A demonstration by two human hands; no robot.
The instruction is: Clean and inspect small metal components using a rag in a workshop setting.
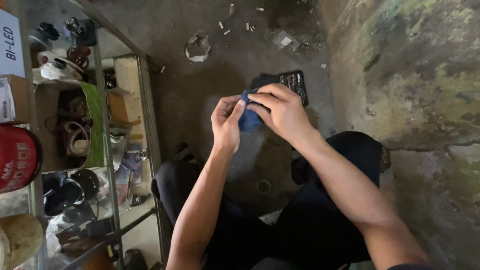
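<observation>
— Where's the small blue thing [248, 119] just now?

— Pinched between both hands, held up in front of the knees and well above the floor [200, 90]. The left hand [226, 122] grips its near side with thumb and fingertips; the right hand [281, 111] is curled over its top and far side. Both are closed on it, neither loose.

— What is it, cloth or a part?

— I cannot tell; most of it is hidden by the fingers. It looks soft and dark blue.

— How would you handle it well?

— I'd judge the left hand should stay the steady anchor while the right does the fine work, with elbows kept close to the legs. The light is poor, so tilting it toward the brighter side beyond the left hand may help.

— Anything nearby to mind?

— A black flat case [295, 85] lies on the floor just beyond the right hand. If the piece slips, it falls between the knees onto dirty ground, so a firm pinch matters. The glass shelf [125, 150] stands well off past the left hand.
</observation>
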